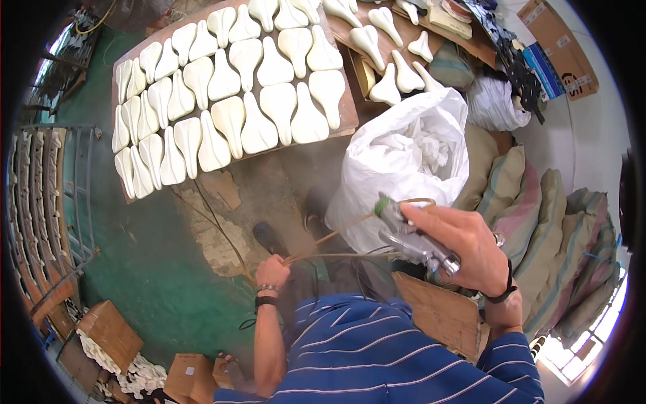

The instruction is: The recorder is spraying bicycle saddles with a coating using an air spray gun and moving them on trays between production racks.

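My right hand [464, 246] is closed around a metal spray gun [418, 244] with a green part at its top, held in front of a large white sack. From the gun a thin hose [336, 232] runs left to my left hand [272, 273], a fist wrapped around it. A second, darker hose or cable also passes by that fist. Ahead lies a board [269, 153] covered with rows of cream bicycle saddle pads [259, 124], set nose to tail. Neither hand touches the pads.
The open white sack [356, 168] holds crumpled white material. More saddle pads [367, 44] lie on cardboard at the far right. Stuffed woven sacks [538, 209] line the right side. A metal rack [84, 202] stands left; cardboard boxes [111, 335] sit at lower left.
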A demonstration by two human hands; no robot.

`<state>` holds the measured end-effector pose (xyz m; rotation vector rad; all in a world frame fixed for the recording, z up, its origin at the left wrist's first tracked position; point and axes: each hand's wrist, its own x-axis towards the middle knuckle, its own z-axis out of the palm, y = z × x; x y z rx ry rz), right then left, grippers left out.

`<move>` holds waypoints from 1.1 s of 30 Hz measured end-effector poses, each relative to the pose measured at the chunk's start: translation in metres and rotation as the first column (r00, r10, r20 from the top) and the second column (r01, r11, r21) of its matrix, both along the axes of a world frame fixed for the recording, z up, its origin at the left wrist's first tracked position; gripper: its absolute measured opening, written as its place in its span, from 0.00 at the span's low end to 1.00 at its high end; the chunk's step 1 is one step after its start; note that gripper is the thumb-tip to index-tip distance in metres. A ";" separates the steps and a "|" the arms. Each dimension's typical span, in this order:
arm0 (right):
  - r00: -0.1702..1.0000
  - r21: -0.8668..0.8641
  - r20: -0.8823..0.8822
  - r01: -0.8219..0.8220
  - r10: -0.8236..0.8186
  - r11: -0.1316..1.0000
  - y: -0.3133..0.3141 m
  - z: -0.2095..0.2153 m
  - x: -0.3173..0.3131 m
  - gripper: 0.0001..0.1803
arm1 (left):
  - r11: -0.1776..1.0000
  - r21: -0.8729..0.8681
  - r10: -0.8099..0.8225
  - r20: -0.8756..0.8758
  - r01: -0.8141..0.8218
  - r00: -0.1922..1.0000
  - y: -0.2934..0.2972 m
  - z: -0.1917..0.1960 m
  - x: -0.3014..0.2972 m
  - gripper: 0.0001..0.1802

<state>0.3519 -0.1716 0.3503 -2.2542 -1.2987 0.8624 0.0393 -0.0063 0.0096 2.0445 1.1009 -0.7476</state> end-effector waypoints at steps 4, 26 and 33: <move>0.992 0.132 0.104 0.062 -0.077 0.989 0.007 -0.004 0.007 0.43 | 1.000 0.007 0.006 -0.003 -0.006 1.000 0.000 -0.001 0.003 0.17; 0.980 0.016 0.052 0.190 -0.191 0.982 -0.034 0.019 0.011 0.42 | 0.998 -0.030 -0.056 -0.028 0.055 0.998 -0.002 -0.003 0.021 0.19; 0.968 0.066 0.092 0.227 -0.233 0.972 -0.040 0.019 0.011 0.42 | 0.997 -0.026 -0.074 -0.051 0.073 0.996 -0.009 -0.001 0.034 0.16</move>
